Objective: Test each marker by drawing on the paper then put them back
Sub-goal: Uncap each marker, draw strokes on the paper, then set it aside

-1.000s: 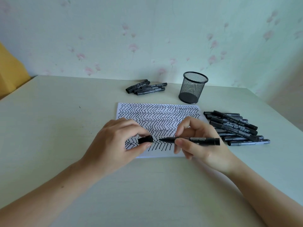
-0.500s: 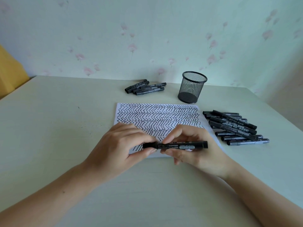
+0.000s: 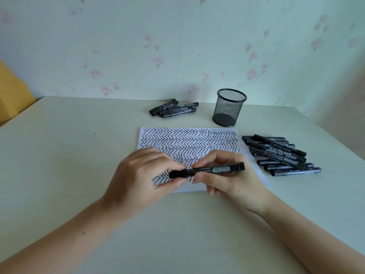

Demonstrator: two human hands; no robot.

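A black marker (image 3: 215, 169) lies level between both hands, just above the near part of the paper (image 3: 189, 147). My left hand (image 3: 142, 178) pinches its cap (image 3: 177, 174) at the left end. My right hand (image 3: 227, 180) holds the barrel with thumb and fingers. The cap sits on the marker. The white paper is covered with rows of black zigzag strokes; its near edge is partly hidden by my hands.
A black mesh pen cup (image 3: 229, 107) stands behind the paper, with no markers showing in it. A small group of markers (image 3: 173, 108) lies at the back, left of the cup. A larger pile of markers (image 3: 280, 155) lies right of the paper. A yellow object (image 3: 11, 97) is far left.
A second ago the cap was off in my left hand, apart from the bare tip. The hands came together and the cap went onto the marker.
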